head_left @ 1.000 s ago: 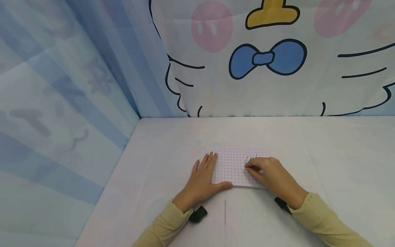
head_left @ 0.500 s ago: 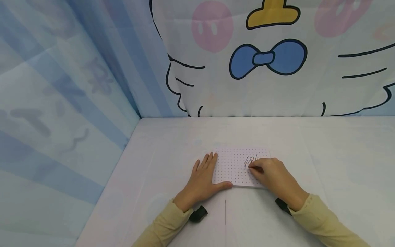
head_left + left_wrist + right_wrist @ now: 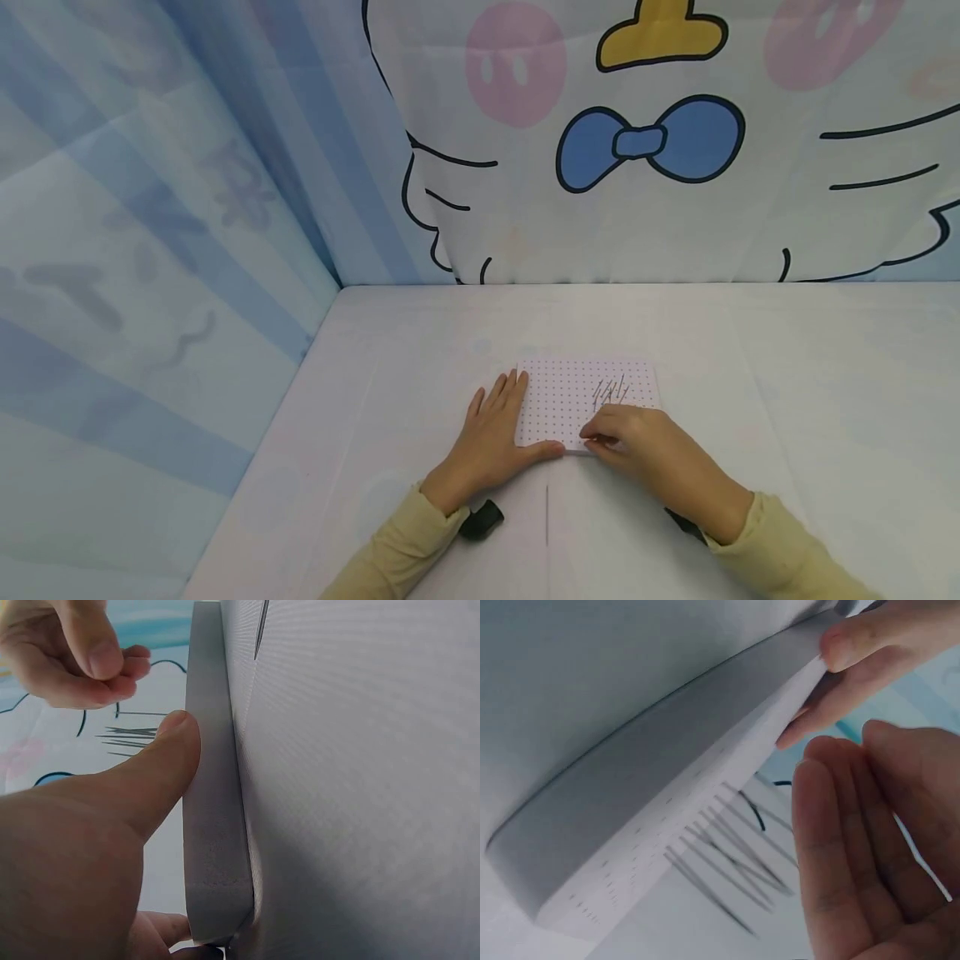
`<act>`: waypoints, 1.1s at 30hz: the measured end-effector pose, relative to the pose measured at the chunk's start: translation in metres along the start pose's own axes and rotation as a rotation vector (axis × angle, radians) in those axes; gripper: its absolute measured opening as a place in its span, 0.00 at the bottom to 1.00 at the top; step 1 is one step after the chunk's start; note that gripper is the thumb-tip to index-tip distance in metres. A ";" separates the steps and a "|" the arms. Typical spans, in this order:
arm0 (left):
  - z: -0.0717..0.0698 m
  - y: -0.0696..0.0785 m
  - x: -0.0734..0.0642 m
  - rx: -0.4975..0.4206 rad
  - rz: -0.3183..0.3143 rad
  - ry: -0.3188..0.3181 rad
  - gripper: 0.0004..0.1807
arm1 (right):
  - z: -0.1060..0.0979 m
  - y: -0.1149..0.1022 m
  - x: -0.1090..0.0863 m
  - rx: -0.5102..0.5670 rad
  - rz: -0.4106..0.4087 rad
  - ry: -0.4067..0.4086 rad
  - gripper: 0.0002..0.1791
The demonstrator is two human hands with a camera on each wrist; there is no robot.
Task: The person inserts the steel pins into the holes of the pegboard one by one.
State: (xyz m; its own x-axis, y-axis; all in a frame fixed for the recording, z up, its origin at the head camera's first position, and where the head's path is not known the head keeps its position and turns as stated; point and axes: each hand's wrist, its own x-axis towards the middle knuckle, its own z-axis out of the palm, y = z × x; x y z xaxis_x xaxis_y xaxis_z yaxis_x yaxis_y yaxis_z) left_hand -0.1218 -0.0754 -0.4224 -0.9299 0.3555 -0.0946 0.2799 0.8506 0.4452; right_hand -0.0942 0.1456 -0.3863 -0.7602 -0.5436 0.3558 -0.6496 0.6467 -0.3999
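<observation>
A thick white board (image 3: 555, 408) marked with a grid of small dots lies flat on the table. Several thin needles (image 3: 611, 390) stick up from its right half, mostly leaning; they also show as dark shafts (image 3: 727, 851) in the right wrist view. My left hand (image 3: 491, 442) is spread at the board's left side, its thumb (image 3: 178, 735) on the front edge. Over the front right part of the board hovers my right hand (image 3: 637, 437), fingers loosely bent and the thumb a little apart, with nothing seen between them.
A single needle (image 3: 547, 515) lies on the pale tablecloth (image 3: 405, 367) in front of the board. Dark wrist cameras (image 3: 482, 521) sit under both forearms. A printed curtain (image 3: 517, 217) hangs behind the table and another fabric wall (image 3: 150, 333) rises at the left.
My right hand has come from the needles toward the board's front edge, and its fingers have loosened. More of the standing needles now show. The left hand keeps its place.
</observation>
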 end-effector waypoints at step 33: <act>-0.001 -0.002 -0.001 -0.026 0.002 -0.005 0.60 | 0.038 -0.026 -0.004 -0.146 -0.530 -0.235 0.02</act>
State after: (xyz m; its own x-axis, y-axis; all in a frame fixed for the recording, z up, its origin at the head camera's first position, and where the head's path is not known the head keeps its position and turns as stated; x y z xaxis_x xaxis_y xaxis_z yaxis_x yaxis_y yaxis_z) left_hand -0.1212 -0.0778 -0.4219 -0.9283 0.3588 -0.0979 0.2751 0.8397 0.4683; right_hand -0.0750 0.1103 -0.4089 -0.3261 -0.9053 0.2722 -0.9453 0.3128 -0.0922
